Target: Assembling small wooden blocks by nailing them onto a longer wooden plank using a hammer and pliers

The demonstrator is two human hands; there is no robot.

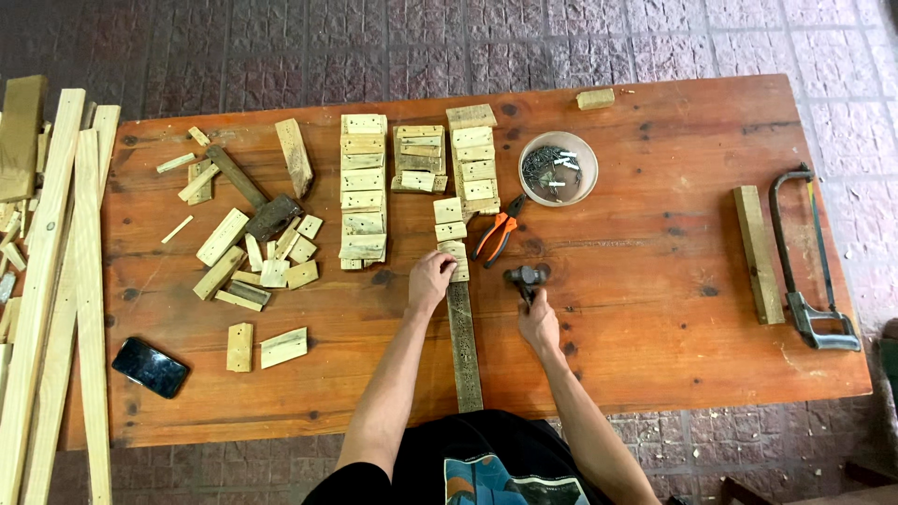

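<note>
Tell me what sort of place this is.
Probably a small woodworking spot, perhaps outdoors given the paved floor. A worn wooden table holds stacks of cut wood blocks, a hacksaw and a bowl of nails; the right hand holds a hammer.

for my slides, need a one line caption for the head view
Left hand steadies a small wood block on a long strip, right hand gripping a hammer.

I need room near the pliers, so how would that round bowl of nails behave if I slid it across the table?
The bowl looks shallow and wide, so it probably slides without tipping. The dark nails heaped inside likely make it heavy for its size, and may rattle or spill if jerked.
</note>
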